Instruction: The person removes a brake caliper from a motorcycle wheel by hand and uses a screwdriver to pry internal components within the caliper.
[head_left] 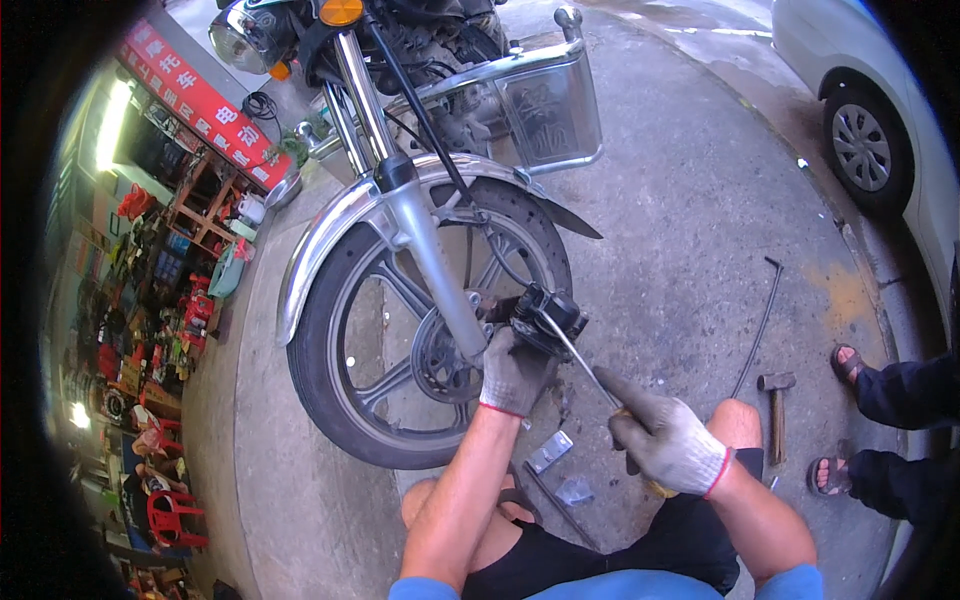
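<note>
My gloved left hand (513,376) is closed around a black brake caliper (552,312) beside the motorcycle's front wheel (318,392). A black hose runs from the caliper up to the fork. In my gloved right hand (665,440) is a screwdriver (580,360), its handle mostly hidden by my fingers. The index finger lies stretched along the tool. The screwdriver's long shaft slants up to the left, and its tip meets the caliper; exactly where it touches is too small to tell. Behind my left hand, the brake disc (437,362) shows at the wheel hub.
Near my knees lie a small silver-grey box (549,451), a clear plastic bag (574,490) and a dark bar (560,508). A hammer (777,415) and a long thin rod (760,325) are on the right. Another person's sandalled feet (832,476) stand there, near a parked car (920,60).
</note>
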